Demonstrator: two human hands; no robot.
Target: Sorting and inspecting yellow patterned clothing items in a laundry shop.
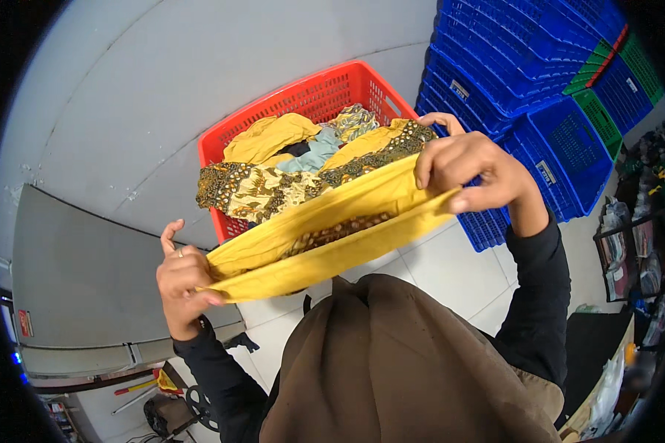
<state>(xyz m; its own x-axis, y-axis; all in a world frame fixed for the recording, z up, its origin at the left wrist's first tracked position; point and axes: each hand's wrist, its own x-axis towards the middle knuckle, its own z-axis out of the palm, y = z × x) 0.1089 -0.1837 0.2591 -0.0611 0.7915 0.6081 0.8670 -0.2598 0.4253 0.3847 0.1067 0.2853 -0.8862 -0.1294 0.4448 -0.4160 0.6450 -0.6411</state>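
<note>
A yellow garment [332, 255] with a dark patterned inside is stretched between my two hands, its opening spread so the inside shows. My left hand [185, 280] pinches one end between thumb and fingers, with the index finger raised. At the other end, higher and to the right, my right hand [476, 166] grips the cloth between thumb and curled fingers. Just beyond stands a red plastic basket [288, 96] heaped with clothes. Among these are a yellow piece [270, 138], a light grey-blue cloth [312, 152] and a patterned batik cloth [258, 190] draped over the near rim.
Stacked blue crates [495, 55], a few with green parts, rise at the right beside the basket. A grey wall [177, 59] runs behind. Dark organizers with packed goods [632, 251] line the far right. A grey panel [96, 273] stands at the left above a white tiled floor [451, 273].
</note>
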